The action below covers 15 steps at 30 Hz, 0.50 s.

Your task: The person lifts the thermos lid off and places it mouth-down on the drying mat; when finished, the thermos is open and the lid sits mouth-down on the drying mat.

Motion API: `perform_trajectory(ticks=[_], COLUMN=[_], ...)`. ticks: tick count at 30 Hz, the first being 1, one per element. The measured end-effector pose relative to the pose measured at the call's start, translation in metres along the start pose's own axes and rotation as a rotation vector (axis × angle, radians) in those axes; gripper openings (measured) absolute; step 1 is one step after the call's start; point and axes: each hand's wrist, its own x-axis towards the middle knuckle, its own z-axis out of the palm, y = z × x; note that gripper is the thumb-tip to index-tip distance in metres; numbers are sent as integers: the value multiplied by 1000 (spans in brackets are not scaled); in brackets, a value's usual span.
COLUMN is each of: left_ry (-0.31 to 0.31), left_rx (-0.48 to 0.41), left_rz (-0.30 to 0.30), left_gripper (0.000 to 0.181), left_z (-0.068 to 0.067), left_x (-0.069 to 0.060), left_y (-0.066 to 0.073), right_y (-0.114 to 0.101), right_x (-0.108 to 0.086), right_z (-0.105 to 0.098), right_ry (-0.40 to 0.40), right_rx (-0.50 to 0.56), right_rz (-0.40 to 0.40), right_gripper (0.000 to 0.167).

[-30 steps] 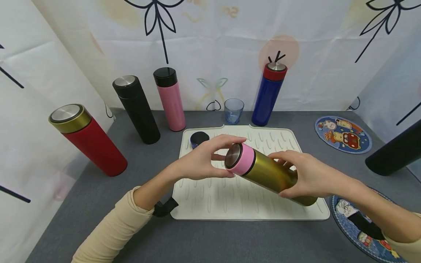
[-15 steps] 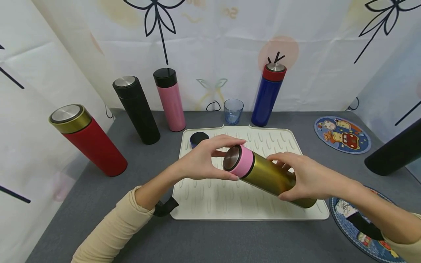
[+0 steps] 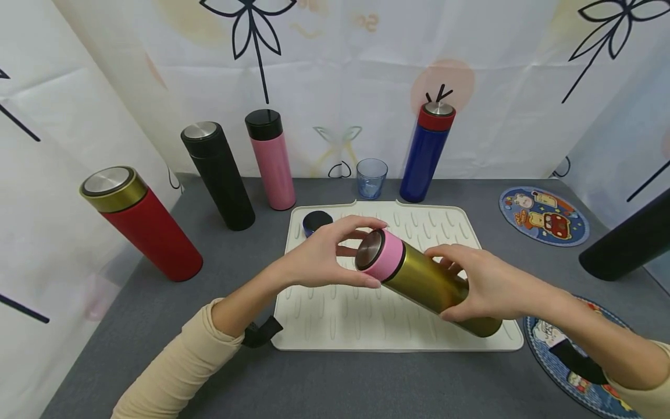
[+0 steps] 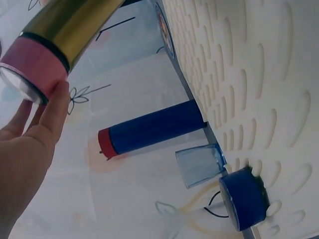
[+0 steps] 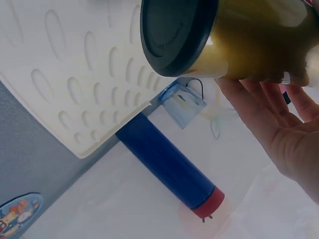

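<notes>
A gold thermos flask with a pink, steel-topped lid is held tilted above the cream draining mat, its lid end up and to the left. My right hand grips the gold body, thumb on the near side and fingers on the far side. My left hand holds the pink lid between thumb and fingers; its fingertips touch the lid's side in the left wrist view. In the right wrist view the flask's dark base shows. A small blue cap stands on the mat behind my left hand.
Upright flasks stand around the mat: red, black, pink and blue with a red lid. A glass cup is behind the mat. Right lie patterned round mats and another black flask.
The flask's base end has dipped slightly and its lid end has shifted a little left. Both hands keep their hold and have barely moved.
</notes>
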Motion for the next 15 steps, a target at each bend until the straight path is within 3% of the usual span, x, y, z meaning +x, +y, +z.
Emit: perform_trajectory(ticks=[4, 8, 15], left_ry=[-82, -122, -90], left_rx=[-1, 0, 60], left_rz=[32, 59, 116], left_gripper=[79, 81, 74], left_z=[-5, -8, -6], left_x=[0, -1, 1], left_y=[-3, -4, -5], right_y=[0, 1, -1], right_x=[-1, -1, -2], right_z=[0, 0, 1], right_ry=[-20, -41, -60], right_rx=[14, 31, 25], right_rz=[6, 17, 22], right_gripper=[81, 82, 82])
